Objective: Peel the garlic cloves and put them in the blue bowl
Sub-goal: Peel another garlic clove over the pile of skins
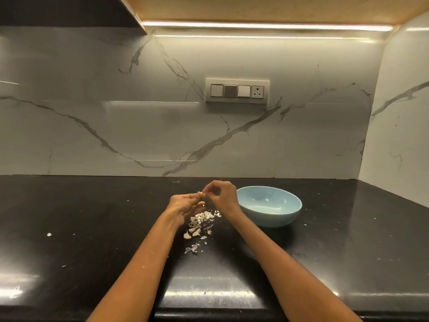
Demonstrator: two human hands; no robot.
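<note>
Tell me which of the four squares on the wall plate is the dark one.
The second square from the left on the wall plate is dark grey. The first and third squares are white, and the fourth holds a socket with three holes.

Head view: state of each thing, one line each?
Garlic clove: pinched between both hands, above the counter, being peeled.
Left hand: grips the clove.
Right hand: pinches the clove's skin.
Blue bowl: upright on the counter, one small yellowish bit inside.
Loose cloves: on the counter, unpeeled.
Peel scraps: piled under the hands.
Countertop: flecked with peel bits.
</note>
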